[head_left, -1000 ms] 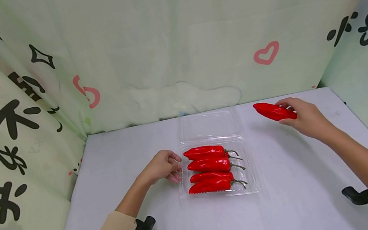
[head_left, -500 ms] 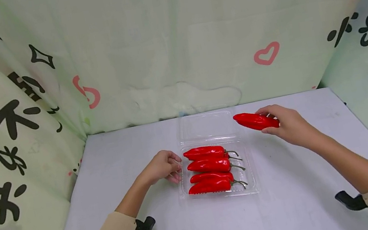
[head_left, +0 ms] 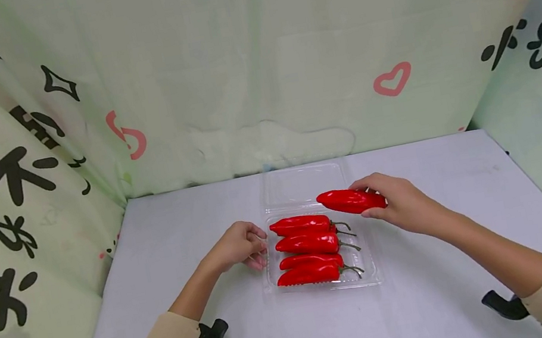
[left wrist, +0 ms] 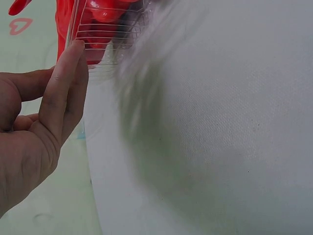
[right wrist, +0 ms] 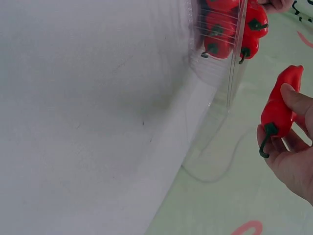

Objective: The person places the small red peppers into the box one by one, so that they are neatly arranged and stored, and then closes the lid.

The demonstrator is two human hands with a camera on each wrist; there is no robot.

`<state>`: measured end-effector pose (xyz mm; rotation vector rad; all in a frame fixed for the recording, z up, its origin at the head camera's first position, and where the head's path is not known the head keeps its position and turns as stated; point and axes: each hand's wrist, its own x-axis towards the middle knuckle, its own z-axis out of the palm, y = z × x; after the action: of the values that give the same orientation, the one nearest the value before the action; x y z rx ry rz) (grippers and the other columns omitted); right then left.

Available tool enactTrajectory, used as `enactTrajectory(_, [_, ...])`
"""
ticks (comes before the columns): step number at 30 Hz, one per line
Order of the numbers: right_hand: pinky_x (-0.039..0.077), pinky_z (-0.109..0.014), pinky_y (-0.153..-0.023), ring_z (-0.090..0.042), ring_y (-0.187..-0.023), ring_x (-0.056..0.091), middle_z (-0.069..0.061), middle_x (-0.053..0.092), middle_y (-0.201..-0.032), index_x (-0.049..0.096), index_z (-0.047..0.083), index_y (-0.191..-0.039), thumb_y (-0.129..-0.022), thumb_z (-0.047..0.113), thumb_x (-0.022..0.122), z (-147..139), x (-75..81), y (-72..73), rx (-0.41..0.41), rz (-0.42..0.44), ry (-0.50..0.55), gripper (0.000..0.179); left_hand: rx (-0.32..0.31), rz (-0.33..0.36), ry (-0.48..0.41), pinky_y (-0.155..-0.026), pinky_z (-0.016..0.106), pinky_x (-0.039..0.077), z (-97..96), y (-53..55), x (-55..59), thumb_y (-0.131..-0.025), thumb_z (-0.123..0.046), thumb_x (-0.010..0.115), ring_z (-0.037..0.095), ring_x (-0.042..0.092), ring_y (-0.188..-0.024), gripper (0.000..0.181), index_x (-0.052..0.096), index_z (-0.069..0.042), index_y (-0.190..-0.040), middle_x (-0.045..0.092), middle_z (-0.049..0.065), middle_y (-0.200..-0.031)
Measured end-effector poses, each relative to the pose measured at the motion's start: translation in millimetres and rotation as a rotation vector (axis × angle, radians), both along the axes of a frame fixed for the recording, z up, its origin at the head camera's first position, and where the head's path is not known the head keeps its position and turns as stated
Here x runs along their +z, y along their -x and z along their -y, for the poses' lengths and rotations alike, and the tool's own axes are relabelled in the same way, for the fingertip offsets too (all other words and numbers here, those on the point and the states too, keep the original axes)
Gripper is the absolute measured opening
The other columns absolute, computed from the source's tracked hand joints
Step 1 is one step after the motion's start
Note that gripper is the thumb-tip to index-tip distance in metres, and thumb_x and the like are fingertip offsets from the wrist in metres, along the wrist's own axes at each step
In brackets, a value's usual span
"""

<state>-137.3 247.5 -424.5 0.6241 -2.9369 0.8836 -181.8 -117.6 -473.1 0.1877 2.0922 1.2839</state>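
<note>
My right hand [head_left: 401,201] holds a long red pepper [head_left: 346,200] between thumb and fingers, its pointed end to the left, over the back right of a clear plastic box [head_left: 369,260]. In the right wrist view the green stem [right wrist: 268,139] of this pepper hangs beside the fingertips. Several red peppers [head_left: 308,243] lie in the box, stems to the right. My left hand [head_left: 241,245] is at the box's left side. The left wrist view shows its nearly straight fingers [left wrist: 61,90] against the ridged clear wall [left wrist: 110,34], with the thumb partly hidden behind them.
The box's clear lid [head_left: 304,184] lies folded back toward the rear edge of the white table [head_left: 191,207]. A pale green printed curtain [head_left: 286,69] stands right behind the table and along its sides. Black straps [head_left: 214,332] hang by the wrists.
My right hand has carried the pepper left and toward me, from the right side of the table to above the box. My left hand has stayed at the box's side.
</note>
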Motion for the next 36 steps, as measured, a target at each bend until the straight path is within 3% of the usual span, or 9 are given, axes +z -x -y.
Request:
enactTrajectory(7, [0.065, -0.037, -0.081, -0.024, -0.105, 0.067, -0.009, 0.067, -0.126, 0.061, 0.010, -0.135, -0.085, 0.008, 0.084, 15, 1.7, -7.0, 0.069, -0.007, 0.018, 0.056, 0.000, -0.005, 0.004, -0.061, 0.032, 0.064, -0.6, -0.2, -1.3, -0.099, -0.004, 0.066, 0.021, 0.073, -0.062, 0.026, 0.058, 0.006, -0.121, 0.072, 0.020, -0.092])
enactTrajectory(18, [0.061, -0.022, -0.079, -0.017, -0.104, 0.066, -0.002, 0.067, -0.122, 0.063, 0.012, -0.135, -0.085, 0.012, 0.085, 42, 0.7, -18.2, 0.142, 0.061, 0.031, 0.055, -0.002, 0.003, -0.003, -0.060, 0.031, 0.064, -0.7, -0.4, 0.2, -0.099, -0.003, 0.065, 0.021, 0.072, -0.060, 0.026, 0.057, 0.008, -0.122, 0.071, 0.023, -0.093])
enactTrajectory(36, [0.064, -0.031, -0.084, -0.025, -0.117, 0.061, -0.006, 0.065, -0.128, 0.064, 0.014, -0.135, -0.085, 0.016, 0.085, 68, -7.0, -24.8, 0.213, 0.078, -0.017, 0.054, -0.001, -0.010, 0.011, -0.061, 0.032, 0.064, -1.1, -0.6, 1.8, -0.099, -0.004, 0.065, 0.021, 0.072, -0.061, 0.026, 0.057, 0.007, -0.122, 0.071, 0.021, -0.093])
